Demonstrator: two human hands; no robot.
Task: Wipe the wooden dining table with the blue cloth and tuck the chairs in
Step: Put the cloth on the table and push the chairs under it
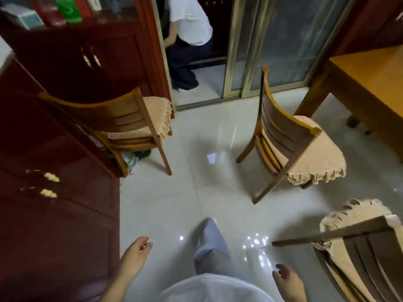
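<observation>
Both hands loose, empty, touching nothing.

Three wooden chairs: left chair, middle chair, near chair. One wooden surface. Two hands: left hand, right hand. Four cabinet handles, in two pairs. One second person in the doorway.

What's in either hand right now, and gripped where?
Nothing is held. The left hand and the right hand both hang over the floor with loosely curled fingers. Neither touches the nearest chair.
</observation>
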